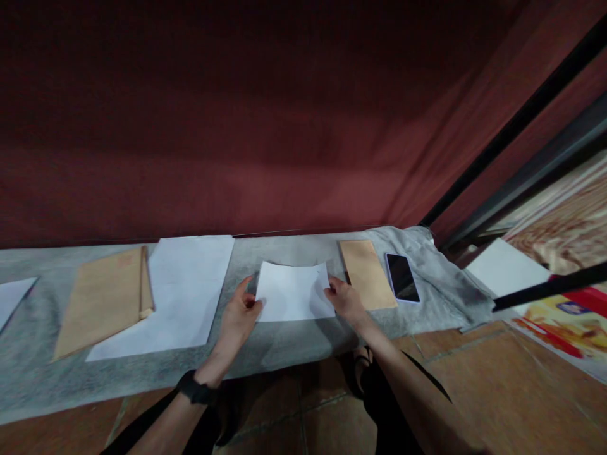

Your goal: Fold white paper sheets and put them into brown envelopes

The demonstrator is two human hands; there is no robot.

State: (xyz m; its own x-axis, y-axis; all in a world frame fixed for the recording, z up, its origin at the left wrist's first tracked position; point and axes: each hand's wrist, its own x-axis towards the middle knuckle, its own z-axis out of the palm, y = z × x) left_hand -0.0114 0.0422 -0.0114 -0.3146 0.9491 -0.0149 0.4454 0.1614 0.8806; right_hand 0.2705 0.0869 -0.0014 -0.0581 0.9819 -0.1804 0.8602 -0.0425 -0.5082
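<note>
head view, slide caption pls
Left hand and right hand hold a white paper sheet by its sides on grey cloth

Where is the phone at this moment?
In the head view the phone lies on the grey cloth, right of centre, beside the small brown envelope, right of the right hand holding the white sheet.

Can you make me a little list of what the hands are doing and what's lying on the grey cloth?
left hand: holds the left edge of the paper
right hand: holds the paper's right edge
paper: white, small, lying on the cloth
left of paper: big sheet, then large envelope, brown
right of paper: small envelope, brown, then phone with dark screen
left wrist: black band
</note>
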